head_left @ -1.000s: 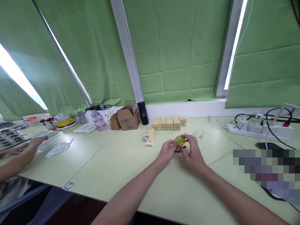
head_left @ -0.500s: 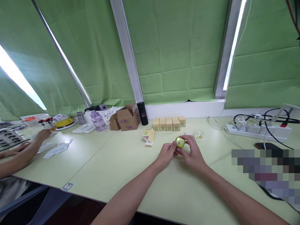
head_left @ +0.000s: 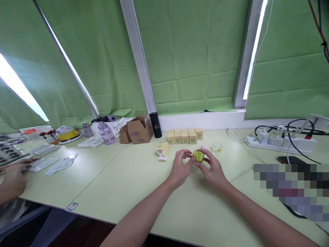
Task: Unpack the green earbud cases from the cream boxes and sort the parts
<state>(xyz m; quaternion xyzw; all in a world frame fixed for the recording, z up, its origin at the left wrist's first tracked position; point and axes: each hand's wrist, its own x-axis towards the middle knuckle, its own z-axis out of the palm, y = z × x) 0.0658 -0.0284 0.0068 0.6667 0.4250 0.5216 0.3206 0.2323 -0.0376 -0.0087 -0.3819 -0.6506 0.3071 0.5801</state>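
Observation:
A small, shiny olive-green rounded case (head_left: 198, 156) with a pale ring mark on one face is held just above the table, its exact kind unclear. My left hand (head_left: 181, 168) pinches its left side with thumb and fingers. On the other side, the thumb and fingertips of my right hand (head_left: 212, 168) grip its right edge. Beyond my left hand, a small cardboard box (head_left: 162, 151) lies with its flaps open. A clear little tray (head_left: 217, 148) with something yellow in it sits past my right hand.
Several small tan boxes (head_left: 185, 137) stand in a row at the back, near a black cylinder (head_left: 155, 125), a brown carton (head_left: 141, 130) and a purple bottle (head_left: 107, 133). A power strip (head_left: 281, 144) with cables lies right. A co-worker's hand (head_left: 14, 178) is at left.
The green case has been turned between my fingers, so its lettered face no longer shows and a ring mark does. The co-worker's raised hand has come down and left.

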